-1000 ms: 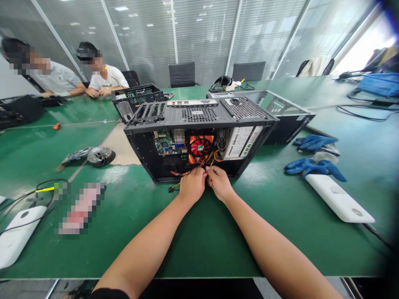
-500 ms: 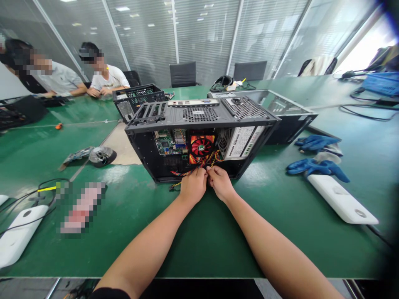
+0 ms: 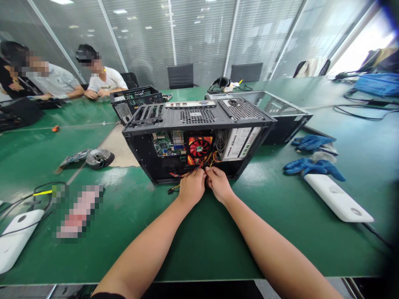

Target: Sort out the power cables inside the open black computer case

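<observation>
An opened black computer case (image 3: 199, 118) lies in front of me with its side towards me. Inside it show a green motherboard (image 3: 163, 145), a red cooling fan (image 3: 200, 148) and a power supply with a white label (image 3: 238, 144). Coloured cables (image 3: 177, 174) run along the lower edge of the opening. My left hand (image 3: 192, 185) is closed round the cable bundle there. Close beside it, my right hand (image 3: 218, 182) pinches at the same bundle; the fingertips of both nearly meet, and exactly which wires they grip is hidden.
Another case (image 3: 288, 120) stands behind to the right, a second black case (image 3: 135, 99) behind to the left. Blue gloves (image 3: 314, 166) and a white power bank-like box (image 3: 338, 197) lie right. A grey cap-like item (image 3: 99, 158) lies left. Two people sit far left, and another person is partly visible.
My hands stay at the cables with hardly any motion. The whole view has shifted slightly. At the far left, another person's dark-clothed body has come into view.
</observation>
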{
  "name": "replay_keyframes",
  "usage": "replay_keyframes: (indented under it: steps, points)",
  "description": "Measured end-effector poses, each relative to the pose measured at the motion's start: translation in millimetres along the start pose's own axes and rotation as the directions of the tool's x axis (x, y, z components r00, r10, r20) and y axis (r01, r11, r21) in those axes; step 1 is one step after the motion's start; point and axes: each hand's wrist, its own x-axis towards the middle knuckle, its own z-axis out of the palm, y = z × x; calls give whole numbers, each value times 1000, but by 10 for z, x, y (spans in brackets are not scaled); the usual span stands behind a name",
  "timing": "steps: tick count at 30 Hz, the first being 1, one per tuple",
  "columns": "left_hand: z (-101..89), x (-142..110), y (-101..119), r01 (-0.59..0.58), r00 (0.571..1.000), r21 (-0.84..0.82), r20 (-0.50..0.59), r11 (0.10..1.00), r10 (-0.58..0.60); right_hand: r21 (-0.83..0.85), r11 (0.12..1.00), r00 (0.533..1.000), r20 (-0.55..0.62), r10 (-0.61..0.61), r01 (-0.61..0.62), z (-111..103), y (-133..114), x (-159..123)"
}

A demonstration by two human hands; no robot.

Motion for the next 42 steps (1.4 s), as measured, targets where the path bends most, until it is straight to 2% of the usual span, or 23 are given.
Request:
replay_keyframes:
  steps: [9,18,30,42]
  points:
    - [18,-5,-9,-8,1000,-2,-3,1000,8,26,999,999,-25,22,-21,4,-12,-1]
    - [9,13,-2,9,1000,8,8,1000,-9,28,999,1000,7,18,-18,2,-39,-11]
    - [36,-19,-10,-4,999,11,-35,1000,5,48,998,1000,5,25,-26,-14,-24,4]
    - [13,7,-19,14,1000,1,-12,1000,-14,45,999,1000,8,17,-18,-2,-22,6]
